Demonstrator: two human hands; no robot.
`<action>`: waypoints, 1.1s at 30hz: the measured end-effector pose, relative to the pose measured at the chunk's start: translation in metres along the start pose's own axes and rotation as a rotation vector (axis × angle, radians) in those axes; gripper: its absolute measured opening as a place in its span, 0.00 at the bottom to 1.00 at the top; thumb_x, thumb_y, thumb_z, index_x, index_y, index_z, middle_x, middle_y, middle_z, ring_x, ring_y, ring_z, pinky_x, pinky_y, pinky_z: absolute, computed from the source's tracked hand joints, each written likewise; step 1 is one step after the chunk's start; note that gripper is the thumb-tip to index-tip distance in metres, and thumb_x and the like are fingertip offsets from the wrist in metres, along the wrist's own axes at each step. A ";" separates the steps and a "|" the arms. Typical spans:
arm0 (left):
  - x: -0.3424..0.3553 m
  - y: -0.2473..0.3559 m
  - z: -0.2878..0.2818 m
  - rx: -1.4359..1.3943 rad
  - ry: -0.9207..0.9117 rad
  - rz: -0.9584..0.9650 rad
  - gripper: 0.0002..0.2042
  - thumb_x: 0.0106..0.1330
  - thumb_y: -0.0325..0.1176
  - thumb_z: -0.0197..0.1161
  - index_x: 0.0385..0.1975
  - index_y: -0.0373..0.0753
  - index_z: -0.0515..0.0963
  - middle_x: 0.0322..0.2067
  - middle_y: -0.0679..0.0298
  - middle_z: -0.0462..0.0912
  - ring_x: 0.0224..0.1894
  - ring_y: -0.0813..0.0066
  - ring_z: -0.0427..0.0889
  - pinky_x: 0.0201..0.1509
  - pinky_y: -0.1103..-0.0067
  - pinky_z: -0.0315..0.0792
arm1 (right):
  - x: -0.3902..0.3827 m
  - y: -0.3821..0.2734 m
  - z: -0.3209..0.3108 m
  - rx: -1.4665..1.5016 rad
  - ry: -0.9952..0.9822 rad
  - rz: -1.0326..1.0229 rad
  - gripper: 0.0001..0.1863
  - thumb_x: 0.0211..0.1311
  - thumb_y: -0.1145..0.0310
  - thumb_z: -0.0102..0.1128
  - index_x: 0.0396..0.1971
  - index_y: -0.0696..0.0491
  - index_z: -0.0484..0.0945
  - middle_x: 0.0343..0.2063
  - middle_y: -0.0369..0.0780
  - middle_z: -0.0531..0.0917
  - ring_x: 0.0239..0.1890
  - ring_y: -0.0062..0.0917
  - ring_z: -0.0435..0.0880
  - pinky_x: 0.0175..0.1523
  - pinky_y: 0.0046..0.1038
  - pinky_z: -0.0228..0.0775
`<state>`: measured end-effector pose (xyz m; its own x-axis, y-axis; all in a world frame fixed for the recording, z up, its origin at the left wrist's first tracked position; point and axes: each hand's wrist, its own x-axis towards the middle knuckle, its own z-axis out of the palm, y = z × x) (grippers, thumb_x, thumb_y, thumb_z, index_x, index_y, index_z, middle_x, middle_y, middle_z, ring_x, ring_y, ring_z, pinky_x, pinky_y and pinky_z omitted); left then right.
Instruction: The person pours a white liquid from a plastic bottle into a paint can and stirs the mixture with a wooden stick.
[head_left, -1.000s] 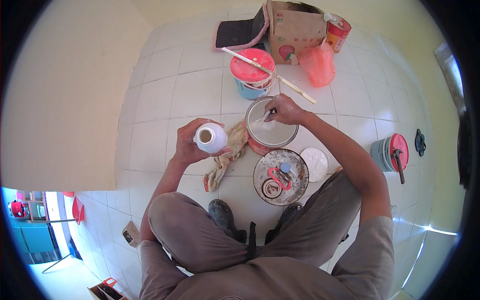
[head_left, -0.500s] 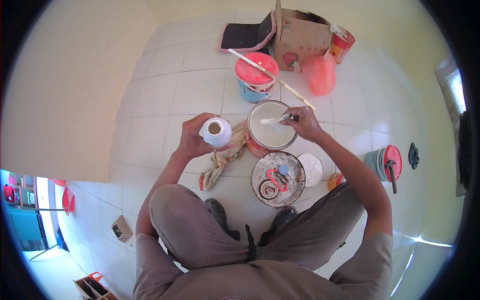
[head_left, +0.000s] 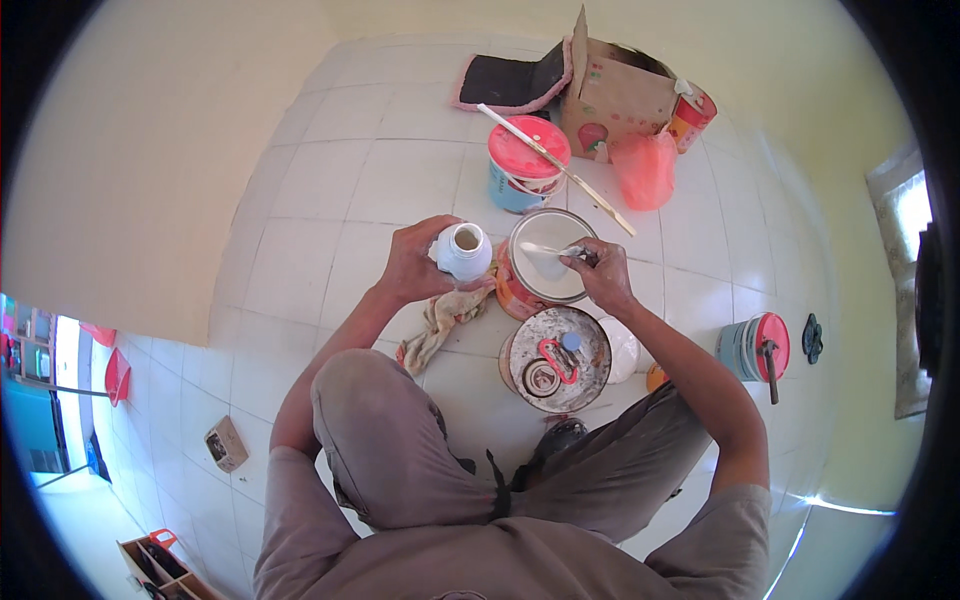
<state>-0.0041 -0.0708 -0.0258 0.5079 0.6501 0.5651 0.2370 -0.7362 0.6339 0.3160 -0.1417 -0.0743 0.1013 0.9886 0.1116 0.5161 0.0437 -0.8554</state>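
My left hand (head_left: 408,262) is wrapped around a white plastic bottle (head_left: 466,264), uncapped, its round mouth facing up. The bottle is just left of an open paint can (head_left: 517,293) with whitish paint inside. Over that can, my right hand (head_left: 606,275) pinches a white spoon (head_left: 541,249), whose bowl points left above the paint. Whether the spoon touches the paint I cannot tell. Nearer my feet stands a metal can with a stained top (head_left: 592,352), a red handle and a blue cap (head_left: 571,341) on it. A crumpled, stained rag (head_left: 437,325) lies below the bottle.
A stick (head_left: 555,160) rests across a red-lidded bucket (head_left: 508,190) beyond the paint can. Farther back are a cardboard box (head_left: 625,105), a pink plastic bag (head_left: 643,172) and another can (head_left: 692,118). At right, a hammer (head_left: 770,370) lies on a red-lidded bucket (head_left: 740,348).
My left hand has brought the bottle right, nearer the paint can. My right hand still holds the spoon over the can. The whole view has shifted slightly.
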 end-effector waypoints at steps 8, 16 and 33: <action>0.001 0.003 -0.004 0.002 0.020 -0.050 0.28 0.41 0.46 0.88 0.39 0.42 0.82 0.34 0.67 0.88 0.38 0.73 0.89 0.46 0.75 0.83 | -0.010 0.008 0.013 0.155 0.015 -0.039 0.07 0.58 0.74 0.73 0.34 0.60 0.87 0.21 0.38 0.85 0.23 0.14 0.76 0.30 0.24 0.69; -0.003 -0.001 -0.007 0.020 0.028 -0.095 0.33 0.38 0.48 0.89 0.42 0.40 0.81 0.36 0.63 0.88 0.39 0.68 0.89 0.47 0.72 0.84 | -0.002 0.004 0.029 0.211 0.050 -0.087 0.05 0.60 0.74 0.71 0.34 0.59 0.86 0.20 0.35 0.82 0.21 0.13 0.73 0.27 0.24 0.65; -0.003 -0.005 -0.008 -0.001 0.022 -0.157 0.26 0.42 0.42 0.88 0.40 0.42 0.82 0.36 0.67 0.89 0.40 0.75 0.89 0.48 0.75 0.83 | 0.039 -0.015 0.033 0.338 0.193 -0.167 0.07 0.63 0.74 0.71 0.40 0.57 0.87 0.23 0.29 0.82 0.24 0.09 0.70 0.28 0.21 0.61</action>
<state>-0.0139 -0.0676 -0.0265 0.4467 0.7612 0.4702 0.3117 -0.6250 0.7157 0.2843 -0.0987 -0.0739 0.2137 0.9204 0.3274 0.2344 0.2771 -0.9318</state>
